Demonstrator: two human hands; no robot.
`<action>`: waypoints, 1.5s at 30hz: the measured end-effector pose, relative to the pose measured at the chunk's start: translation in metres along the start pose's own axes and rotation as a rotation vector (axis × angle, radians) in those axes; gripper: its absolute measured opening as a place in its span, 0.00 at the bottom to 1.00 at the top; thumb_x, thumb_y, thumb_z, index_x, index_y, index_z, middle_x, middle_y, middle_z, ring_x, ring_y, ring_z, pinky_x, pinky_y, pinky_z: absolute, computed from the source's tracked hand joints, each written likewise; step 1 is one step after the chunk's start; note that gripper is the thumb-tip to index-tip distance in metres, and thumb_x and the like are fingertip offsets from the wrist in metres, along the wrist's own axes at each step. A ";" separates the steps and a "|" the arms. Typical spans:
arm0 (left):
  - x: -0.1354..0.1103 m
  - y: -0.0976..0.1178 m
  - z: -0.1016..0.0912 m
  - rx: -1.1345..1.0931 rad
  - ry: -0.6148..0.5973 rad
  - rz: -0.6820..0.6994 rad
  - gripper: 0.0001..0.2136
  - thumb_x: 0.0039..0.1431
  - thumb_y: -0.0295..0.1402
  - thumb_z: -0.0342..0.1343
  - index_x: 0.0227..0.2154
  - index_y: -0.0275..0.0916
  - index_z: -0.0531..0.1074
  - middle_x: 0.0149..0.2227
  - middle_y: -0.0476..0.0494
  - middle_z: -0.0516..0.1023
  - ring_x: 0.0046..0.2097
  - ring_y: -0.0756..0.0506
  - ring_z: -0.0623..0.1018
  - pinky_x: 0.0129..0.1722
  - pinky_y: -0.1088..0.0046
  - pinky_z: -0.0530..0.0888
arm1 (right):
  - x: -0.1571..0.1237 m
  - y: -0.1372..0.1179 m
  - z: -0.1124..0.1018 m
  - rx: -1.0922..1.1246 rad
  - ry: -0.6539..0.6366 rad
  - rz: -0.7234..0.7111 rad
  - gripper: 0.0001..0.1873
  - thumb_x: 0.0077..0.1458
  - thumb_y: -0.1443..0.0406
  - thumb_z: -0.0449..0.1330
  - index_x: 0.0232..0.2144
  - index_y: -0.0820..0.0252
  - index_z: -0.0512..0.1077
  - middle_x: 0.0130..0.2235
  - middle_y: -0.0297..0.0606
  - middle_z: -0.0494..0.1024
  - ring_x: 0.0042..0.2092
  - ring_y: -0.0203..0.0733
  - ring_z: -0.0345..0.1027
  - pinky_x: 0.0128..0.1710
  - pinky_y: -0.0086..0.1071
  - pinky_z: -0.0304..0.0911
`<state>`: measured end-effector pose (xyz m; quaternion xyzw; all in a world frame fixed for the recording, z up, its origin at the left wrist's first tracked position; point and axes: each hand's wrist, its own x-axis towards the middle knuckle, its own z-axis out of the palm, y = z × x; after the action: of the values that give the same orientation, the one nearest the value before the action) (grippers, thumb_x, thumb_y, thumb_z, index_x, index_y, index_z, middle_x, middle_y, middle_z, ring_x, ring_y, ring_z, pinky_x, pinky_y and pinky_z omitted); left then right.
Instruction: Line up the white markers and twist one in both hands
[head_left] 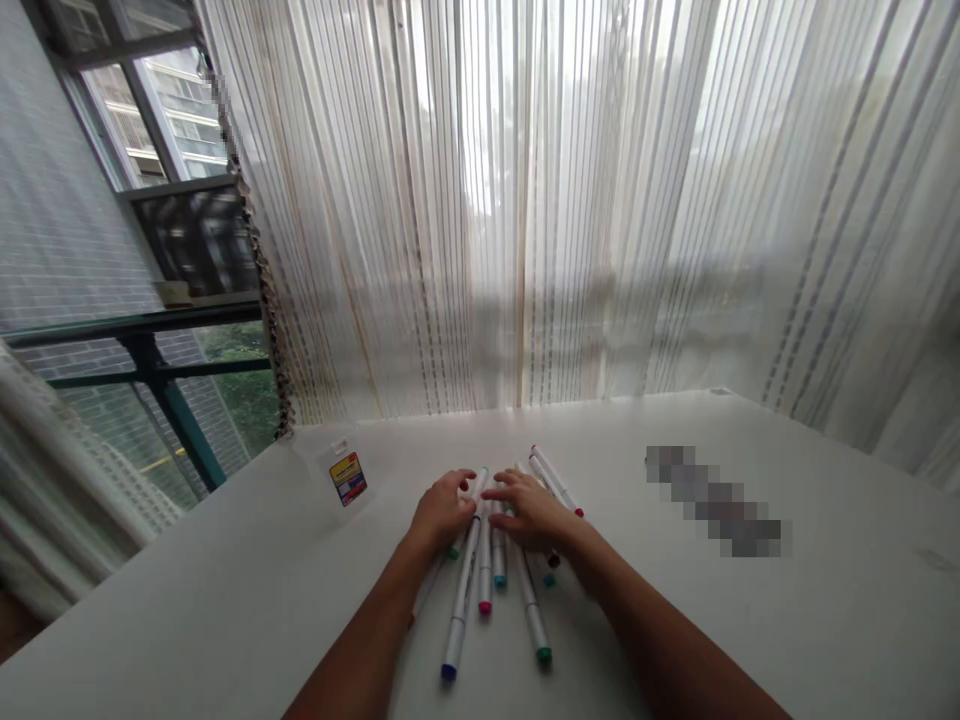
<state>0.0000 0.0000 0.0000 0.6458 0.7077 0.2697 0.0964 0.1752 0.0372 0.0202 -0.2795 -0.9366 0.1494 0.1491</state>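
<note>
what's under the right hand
Several white markers pass beneath the right hand, coloured caps showing beyond it; their stretches under the hand are covered, so the count cannot be seen.

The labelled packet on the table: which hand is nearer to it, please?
Left. The left hand sits right of the packet, not touching it; the right hand sits farther right.

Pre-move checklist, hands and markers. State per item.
1. Left hand and right hand both in view: ok.
2. White twin-tip markers lying on the white tabletop: ok.
3. Blue-capped marker, pink-capped marker and green-capped marker uncovered by hands: ok.
4. Either hand gripping a marker: cannot tell; fingers lie spread over the markers.
5. Clear plastic packet with a yellow label apart from the markers: ok.
</note>
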 end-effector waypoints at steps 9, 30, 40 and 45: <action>0.002 -0.006 0.003 -0.037 -0.036 -0.001 0.15 0.49 0.30 0.51 0.41 0.41 0.73 0.39 0.47 0.77 0.42 0.47 0.74 0.45 0.75 0.67 | 0.001 -0.006 0.001 0.064 -0.176 -0.141 0.17 0.51 0.59 0.54 0.45 0.49 0.71 0.59 0.40 0.58 0.60 0.53 0.44 0.57 0.47 0.41; -0.002 0.000 -0.003 -0.078 -0.021 0.004 0.15 0.49 0.28 0.50 0.40 0.39 0.73 0.41 0.46 0.76 0.44 0.46 0.74 0.48 0.74 0.65 | -0.002 -0.009 -0.004 -0.011 -0.057 -0.016 0.17 0.52 0.61 0.52 0.44 0.55 0.72 0.52 0.45 0.66 0.55 0.49 0.54 0.55 0.43 0.47; 0.002 -0.001 -0.004 -0.097 -0.024 -0.040 0.14 0.50 0.31 0.52 0.40 0.39 0.73 0.41 0.46 0.76 0.42 0.46 0.74 0.44 0.74 0.68 | -0.002 0.009 -0.011 -0.168 0.183 0.366 0.21 0.53 0.62 0.49 0.47 0.63 0.69 0.49 0.48 0.69 0.52 0.48 0.57 0.52 0.37 0.51; -0.001 0.004 -0.006 -0.086 -0.052 -0.044 0.15 0.47 0.31 0.55 0.41 0.39 0.73 0.41 0.46 0.77 0.41 0.46 0.75 0.45 0.74 0.67 | -0.006 0.020 -0.025 -0.245 0.095 0.615 0.21 0.52 0.60 0.49 0.46 0.61 0.68 0.48 0.50 0.68 0.50 0.53 0.59 0.46 0.42 0.56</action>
<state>0.0002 -0.0026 0.0068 0.6321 0.7069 0.2807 0.1483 0.1985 0.0543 0.0344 -0.5715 -0.8115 0.0603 0.1058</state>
